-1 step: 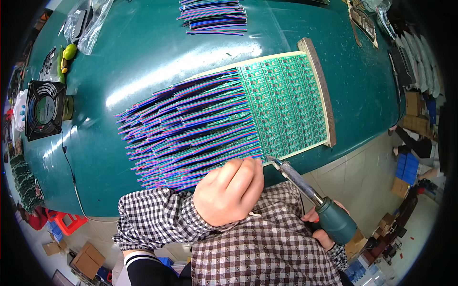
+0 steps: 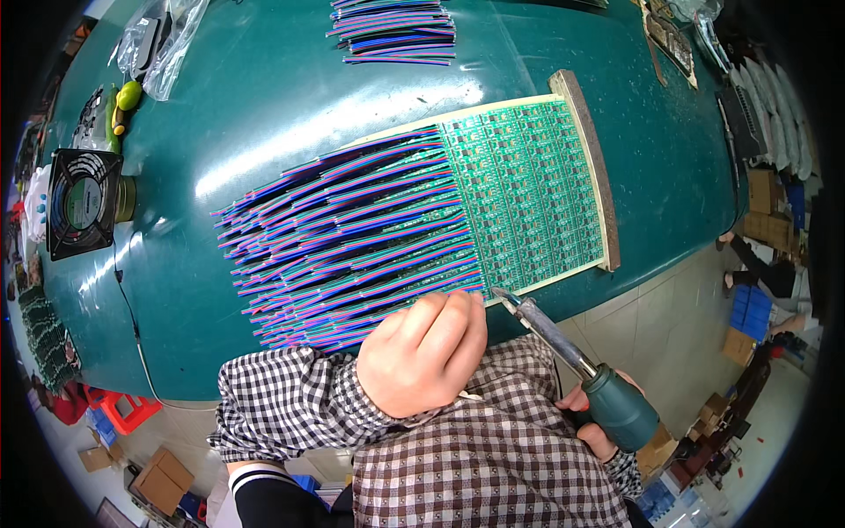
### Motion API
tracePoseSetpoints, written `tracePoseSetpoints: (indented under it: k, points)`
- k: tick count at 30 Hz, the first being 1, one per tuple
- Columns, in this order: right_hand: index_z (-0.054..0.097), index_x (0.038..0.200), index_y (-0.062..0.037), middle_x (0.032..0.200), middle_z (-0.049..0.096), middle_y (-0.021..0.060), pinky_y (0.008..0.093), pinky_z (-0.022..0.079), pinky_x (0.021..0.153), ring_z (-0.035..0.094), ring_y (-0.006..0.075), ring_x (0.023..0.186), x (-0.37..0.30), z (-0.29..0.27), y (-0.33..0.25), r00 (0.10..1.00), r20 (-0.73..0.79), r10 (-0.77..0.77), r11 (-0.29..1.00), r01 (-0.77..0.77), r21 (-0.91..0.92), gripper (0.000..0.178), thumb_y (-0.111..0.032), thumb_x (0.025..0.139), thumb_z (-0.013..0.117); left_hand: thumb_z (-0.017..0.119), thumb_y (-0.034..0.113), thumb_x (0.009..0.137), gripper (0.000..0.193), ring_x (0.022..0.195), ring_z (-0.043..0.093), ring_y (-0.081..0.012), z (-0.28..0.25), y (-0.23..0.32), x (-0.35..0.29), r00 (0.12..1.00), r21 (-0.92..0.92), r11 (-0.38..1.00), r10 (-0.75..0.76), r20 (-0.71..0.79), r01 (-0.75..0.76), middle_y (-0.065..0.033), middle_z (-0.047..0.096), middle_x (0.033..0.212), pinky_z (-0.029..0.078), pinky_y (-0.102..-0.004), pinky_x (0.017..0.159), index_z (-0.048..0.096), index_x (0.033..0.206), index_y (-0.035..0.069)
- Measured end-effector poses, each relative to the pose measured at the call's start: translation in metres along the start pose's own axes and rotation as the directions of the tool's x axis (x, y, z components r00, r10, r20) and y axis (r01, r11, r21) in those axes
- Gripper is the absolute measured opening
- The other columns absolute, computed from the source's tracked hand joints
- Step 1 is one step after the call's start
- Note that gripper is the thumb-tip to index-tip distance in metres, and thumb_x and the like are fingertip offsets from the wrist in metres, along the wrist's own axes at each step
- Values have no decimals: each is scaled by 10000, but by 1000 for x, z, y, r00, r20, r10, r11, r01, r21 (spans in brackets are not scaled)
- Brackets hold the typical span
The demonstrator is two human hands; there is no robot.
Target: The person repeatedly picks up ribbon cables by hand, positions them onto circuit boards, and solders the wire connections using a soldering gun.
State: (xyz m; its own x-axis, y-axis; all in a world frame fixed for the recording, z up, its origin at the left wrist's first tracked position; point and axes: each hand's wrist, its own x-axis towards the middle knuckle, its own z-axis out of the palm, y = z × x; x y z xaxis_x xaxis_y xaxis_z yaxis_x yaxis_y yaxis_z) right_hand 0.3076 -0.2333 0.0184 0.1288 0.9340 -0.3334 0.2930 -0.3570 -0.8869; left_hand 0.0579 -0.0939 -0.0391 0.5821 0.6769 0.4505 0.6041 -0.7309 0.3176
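Note:
A green circuit board panel (image 2: 537,189) lies on the table, with rows of small boards. Multicoloured ribbon wires (image 2: 352,220) run leftward from the middle of the panel in many strands. At the panel's near edge, my left hand (image 2: 424,352) is closed in a pinch around the end of a ribbon wire; its fingertips are partly hidden. My right hand (image 2: 607,421) is wrapped around the green handle of a soldering iron (image 2: 581,361). The iron's tip touches or hovers close over the panel's near edge, just right of my left fingertips; I cannot tell which.
A brown bar (image 2: 588,167) borders the panel's right side. On the green table (image 2: 264,106) lies a bundle of ribbon wires (image 2: 393,31) at the far side. A black fan (image 2: 84,202) with a cord stands at left, near a plastic bag (image 2: 180,53). Cardboard boxes (image 2: 165,482) sit on the floor.

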Motion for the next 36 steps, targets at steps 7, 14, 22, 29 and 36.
tracePoseSetpoints:
  k: [7,14,22,29,36]
  points:
    - [746,878,-87,869,774,30,376,577,755,725,228,776,-2,1,1,1000,-21,-18,1000,17,-12,453,-525,826,849,734,67,699,315,786,658,-174,-2,-2,3,1000,-37,999,14,4,-14,-66,669,967,518,-279,607,765,1005,1]
    - [750,879,-85,859,770,26,367,574,735,721,222,749,-1,1,4,1000,-11,-23,999,22,-35,474,-543,814,853,735,67,695,313,785,655,-174,-1,-3,2,1000,-38,999,14,10,-14,-65,666,963,514,-275,604,763,999,-2]
    - [745,881,-82,844,773,20,360,570,726,726,211,744,-5,2,5,999,-26,-24,999,23,-34,487,-546,797,866,667,117,737,315,863,643,-172,0,-4,0,999,9,999,50,5,-50,-69,644,975,498,-253,649,711,1021,-11]
    - [747,908,-66,853,779,22,355,570,754,738,211,782,-6,3,10,998,-55,-35,999,34,-5,504,-541,793,868,674,112,755,292,859,644,-170,0,-4,1,999,19,998,54,8,-54,-66,647,976,496,-253,649,711,1018,-9]
    - [605,1018,52,871,669,128,381,609,808,691,246,836,-11,-1,10,998,-9,65,993,-63,102,691,-484,740,940,726,75,705,315,793,658,-177,-2,-2,3,1000,-37,999,9,4,-9,-66,664,970,522,-277,610,767,1009,5]
